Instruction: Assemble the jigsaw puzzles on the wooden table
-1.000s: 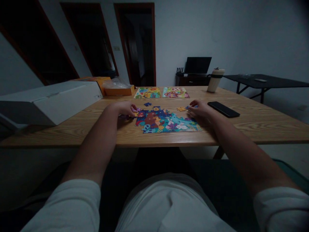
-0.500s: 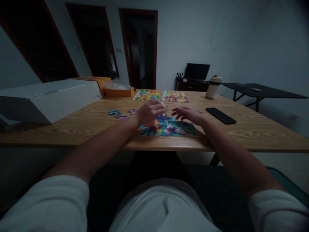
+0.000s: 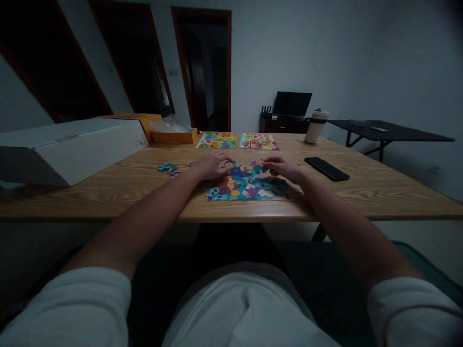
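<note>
Colourful puzzle (image 3: 249, 185) under both hands | left hand (image 3: 211, 165) flat, open | right hand (image 3: 284, 167) grip unclear

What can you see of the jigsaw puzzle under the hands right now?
The jigsaw puzzle lies flat near the front edge of the wooden table: a partly assembled rectangle of flat, card-like pieces in a teal, blue and orange cartoon print. The left hand rests on its left part, the right hand on its upper right edge.

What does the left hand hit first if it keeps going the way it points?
Probably the far edge of the half-built puzzle under the left hand, then the two finished puzzle sheets beyond. Depth is hard to judge.
</note>
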`<state>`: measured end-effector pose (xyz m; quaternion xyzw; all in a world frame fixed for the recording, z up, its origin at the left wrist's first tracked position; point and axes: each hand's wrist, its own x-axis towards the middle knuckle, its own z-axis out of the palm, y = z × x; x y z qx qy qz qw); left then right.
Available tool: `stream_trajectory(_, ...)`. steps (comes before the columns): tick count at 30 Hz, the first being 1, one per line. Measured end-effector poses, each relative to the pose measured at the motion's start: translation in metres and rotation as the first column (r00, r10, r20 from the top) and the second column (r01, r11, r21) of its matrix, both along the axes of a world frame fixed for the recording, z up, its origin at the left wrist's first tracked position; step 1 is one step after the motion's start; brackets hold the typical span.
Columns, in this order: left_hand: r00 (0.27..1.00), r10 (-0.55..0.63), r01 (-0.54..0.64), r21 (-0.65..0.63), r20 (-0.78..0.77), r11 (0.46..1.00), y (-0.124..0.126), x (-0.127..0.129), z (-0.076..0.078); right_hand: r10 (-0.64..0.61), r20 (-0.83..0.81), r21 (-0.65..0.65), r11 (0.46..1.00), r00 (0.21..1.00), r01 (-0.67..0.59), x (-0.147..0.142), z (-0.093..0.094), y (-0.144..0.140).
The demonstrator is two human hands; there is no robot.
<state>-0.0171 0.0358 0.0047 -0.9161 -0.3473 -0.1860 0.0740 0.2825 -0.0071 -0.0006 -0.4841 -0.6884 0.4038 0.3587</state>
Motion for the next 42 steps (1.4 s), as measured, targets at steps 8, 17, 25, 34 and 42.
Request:
stream_trajectory(8,0.987,0.091,-0.139,-0.422,-0.132,0.896,0.015,-0.014,-0.004,-0.093,0.095,0.045,0.995,0.991,0.089,0.017,-0.004,0.008)
stream_trajectory(17,0.988,0.101,-0.142,-0.442,-0.116,0.886,0.016,-0.015,-0.002,-0.024,0.297,0.001,1.000,0.954,0.025,0.034,-0.005,0.008)
stream_trajectory(25,0.987,0.086,-0.137,-0.423,-0.137,0.896,0.020,-0.015,-0.006,-0.045,0.423,0.089,0.996,0.905,0.008,0.032,-0.013,0.014)
stream_trajectory(34,0.980,0.076,-0.146,-0.405,-0.184,0.903,0.016,-0.013,-0.003,-0.023,0.581,0.174,0.980,0.814,-0.097,0.028,-0.013,0.013)
stream_trajectory(42,0.969,0.053,-0.120,-0.271,-0.242,0.955,0.002,0.006,0.011,-0.049,0.625,0.185,0.979,0.779,-0.087,0.021,-0.012,0.013)
